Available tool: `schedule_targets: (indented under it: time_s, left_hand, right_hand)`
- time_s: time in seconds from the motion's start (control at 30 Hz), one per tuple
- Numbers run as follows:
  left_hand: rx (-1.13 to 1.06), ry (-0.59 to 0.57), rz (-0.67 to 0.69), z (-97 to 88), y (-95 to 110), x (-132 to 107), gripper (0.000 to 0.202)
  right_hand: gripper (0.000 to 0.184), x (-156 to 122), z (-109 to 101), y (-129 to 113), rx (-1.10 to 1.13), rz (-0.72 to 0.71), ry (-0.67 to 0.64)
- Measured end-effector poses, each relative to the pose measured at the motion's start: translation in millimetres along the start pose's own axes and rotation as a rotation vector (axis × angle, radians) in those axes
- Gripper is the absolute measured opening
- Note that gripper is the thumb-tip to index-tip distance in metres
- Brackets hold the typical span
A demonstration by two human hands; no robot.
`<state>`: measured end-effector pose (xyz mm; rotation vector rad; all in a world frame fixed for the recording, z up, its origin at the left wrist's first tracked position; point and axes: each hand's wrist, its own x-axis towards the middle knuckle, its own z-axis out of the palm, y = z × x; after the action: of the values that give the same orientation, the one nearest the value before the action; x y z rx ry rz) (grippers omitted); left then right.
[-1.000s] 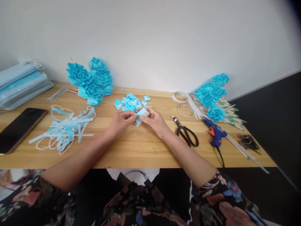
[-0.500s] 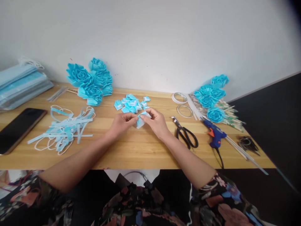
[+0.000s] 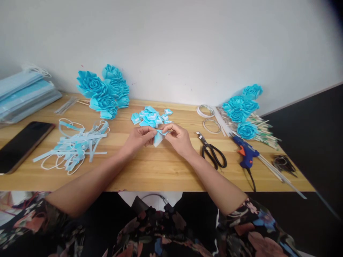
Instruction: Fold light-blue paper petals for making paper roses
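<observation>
A small light-blue piece of mask fabric (image 3: 158,139) is pinched between my two hands over the middle of the table, its upper edge folded and a pointed part hanging down. My left hand (image 3: 140,138) grips its left side with thumb and fingers. On the other side, my right hand (image 3: 178,138) pinches the upper right corner. Just beyond my fingers lies a pile of folded blue fabric petals (image 3: 150,116), some showing white folds.
At left are stacked face masks (image 3: 26,94), a phone (image 3: 24,144) and cut mask strips with ear loops (image 3: 77,142). Blue fabric roses (image 3: 93,89) stand behind. Rightward lie tape rolls (image 3: 205,111), black-handled scissors (image 3: 213,151), a blue glue gun (image 3: 248,153) and more roses (image 3: 242,105).
The fabric piece has been turned and folded along its top, so a point now hangs below my fingers. Both hands stay in nearly the same place, and the view has shifted slightly.
</observation>
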<state>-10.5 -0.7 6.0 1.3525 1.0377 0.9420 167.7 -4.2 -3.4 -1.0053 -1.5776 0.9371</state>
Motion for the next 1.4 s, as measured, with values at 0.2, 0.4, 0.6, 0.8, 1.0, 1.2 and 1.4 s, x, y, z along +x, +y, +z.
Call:
schedule_targets:
  time_s: [0.2, 0.4, 0.6, 0.8, 1.0, 1.2, 1.4]
  left_hand:
    - [0.026, 0.015, 0.009, -0.7, 1.3, 1.0, 0.033]
    - [0.018, 0.028, 0.011, -1.2, -1.7, 2.4, 0.032]
    - [0.067, -0.006, 0.008, -0.1, -2.7, 1.6, 0.029]
    - [0.097, -0.004, -0.013, 0.7, -1.9, 1.2, 0.032]
    - [0.029, -0.030, -0.050, -2.1, -4.9, 2.9, 0.034]
    - [-0.142, -0.081, -0.108, -3.4, -9.1, 4.1, 0.036]
    - [-0.061, -0.047, -0.059, -4.3, -7.4, 5.2, 0.038]
  right_hand:
    - [0.014, -0.7, -3.0, -2.7, 0.005, 0.045, -0.027]
    - [0.040, 1.7, -4.8, -4.3, 0.133, 0.139, -0.097]
    - [0.023, 3.0, -4.3, 5.1, 0.137, 0.181, 0.023]
    - [0.021, 2.9, -4.1, 4.8, 0.115, 0.161, 0.010]
    - [0.014, 2.0, -4.0, 5.5, 0.045, 0.086, 0.037]
    - [0.009, 1.5, -6.4, 2.7, -0.010, 0.033, 0.027]
    - [0.028, 0.7, -9.4, -6.3, 0.094, 0.109, -0.051]
